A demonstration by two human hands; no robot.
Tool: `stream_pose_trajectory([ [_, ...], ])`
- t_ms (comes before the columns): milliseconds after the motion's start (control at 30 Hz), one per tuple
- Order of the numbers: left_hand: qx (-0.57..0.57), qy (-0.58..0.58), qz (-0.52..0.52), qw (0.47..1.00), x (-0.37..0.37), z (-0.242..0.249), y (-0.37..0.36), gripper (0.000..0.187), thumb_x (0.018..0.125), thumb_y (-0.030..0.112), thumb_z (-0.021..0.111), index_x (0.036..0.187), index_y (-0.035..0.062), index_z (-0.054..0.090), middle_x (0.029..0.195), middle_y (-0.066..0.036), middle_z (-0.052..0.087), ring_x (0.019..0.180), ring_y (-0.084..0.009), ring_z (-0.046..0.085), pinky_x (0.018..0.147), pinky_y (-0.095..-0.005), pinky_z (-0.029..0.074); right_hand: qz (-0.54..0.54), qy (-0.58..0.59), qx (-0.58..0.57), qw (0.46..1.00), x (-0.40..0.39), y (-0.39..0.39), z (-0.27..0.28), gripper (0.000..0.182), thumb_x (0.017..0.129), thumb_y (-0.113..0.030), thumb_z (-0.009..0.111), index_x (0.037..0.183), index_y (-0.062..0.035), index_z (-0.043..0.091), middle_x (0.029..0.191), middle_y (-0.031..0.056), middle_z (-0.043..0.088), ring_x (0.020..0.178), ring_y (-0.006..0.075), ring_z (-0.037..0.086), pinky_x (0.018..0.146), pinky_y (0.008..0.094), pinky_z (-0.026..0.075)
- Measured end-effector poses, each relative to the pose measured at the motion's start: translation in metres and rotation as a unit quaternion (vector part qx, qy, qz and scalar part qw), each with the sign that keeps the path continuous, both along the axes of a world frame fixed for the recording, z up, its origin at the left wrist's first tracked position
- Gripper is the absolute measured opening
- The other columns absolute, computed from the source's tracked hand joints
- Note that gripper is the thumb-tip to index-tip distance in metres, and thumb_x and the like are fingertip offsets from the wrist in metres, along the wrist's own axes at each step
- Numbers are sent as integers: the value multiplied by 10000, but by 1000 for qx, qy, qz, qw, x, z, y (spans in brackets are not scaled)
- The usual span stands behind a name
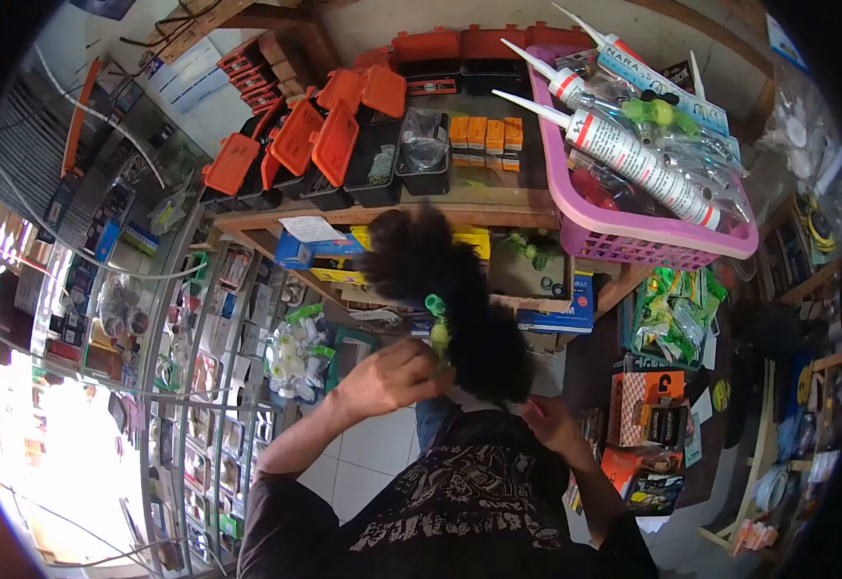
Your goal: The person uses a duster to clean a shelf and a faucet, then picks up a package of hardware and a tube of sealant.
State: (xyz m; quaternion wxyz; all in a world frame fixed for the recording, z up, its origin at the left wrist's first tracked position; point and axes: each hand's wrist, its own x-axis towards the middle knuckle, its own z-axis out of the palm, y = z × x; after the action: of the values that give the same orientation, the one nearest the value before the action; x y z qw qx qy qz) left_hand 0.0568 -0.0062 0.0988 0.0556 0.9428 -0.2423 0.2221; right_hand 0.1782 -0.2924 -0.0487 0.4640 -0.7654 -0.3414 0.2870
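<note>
We find the duster (pixel 469 323), a black fluffy bundle, in front of the person's body, its long axis running aslant from the upper left, before the wooden shelf (pixel 527 209), down to the lower right near the shirt (pixel 455 482). The left hand (pixel 388 378) lies on its left flank, the right hand (pixel 555 427) at its lower right end; we judge the right nearer that end and the left nearer its middle. We note the left fingers drawn together, apparently clamped on the lower end of a green piece (pixel 439 335) lying along the duster's left edge. We cannot tell whether the right fingers grip, their tips being partly hidden. From the left hand's grip, the duster's bulk lies to the right and forward.
</note>
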Motion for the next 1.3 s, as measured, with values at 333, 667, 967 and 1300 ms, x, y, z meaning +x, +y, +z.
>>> stream_pose_trajectory([
  [333,-89,-19,201,975,1,15,29,228,684,64,702,902,52,637,855,-66,564,796,-235,607,654,-344,507,-12,-47,-27,998,0,-5,38,369,903,-379,578,779,-31,591,621,205,526,593,431,505,539,421,405],
  [667,-118,92,-12,989,9,-31,3,294,720,106,673,1010,79,637,830,-53,586,739,-226,580,631,-358,494,0,-38,-15,999,5,2,24,360,896,-391,597,806,-42,612,700,213,596,681,421,589,581,436,450],
  [967,-231,-124,250,932,-1,-29,52,287,686,-11,751,923,9,589,857,-133,621,773,-295,600,707,-381,480,-147,-124,27,981,-27,-55,-28,257,865,-317,661,838,-64,628,670,138,614,629,333,622,588,428,470],
  [1300,-209,-25,214,954,18,-46,12,304,702,26,755,953,25,585,870,-145,616,782,-318,606,692,-384,482,-604,171,359,691,18,-33,-79,534,953,-610,357,782,-113,458,542,-5,345,412,112,332,387,269,286],
])
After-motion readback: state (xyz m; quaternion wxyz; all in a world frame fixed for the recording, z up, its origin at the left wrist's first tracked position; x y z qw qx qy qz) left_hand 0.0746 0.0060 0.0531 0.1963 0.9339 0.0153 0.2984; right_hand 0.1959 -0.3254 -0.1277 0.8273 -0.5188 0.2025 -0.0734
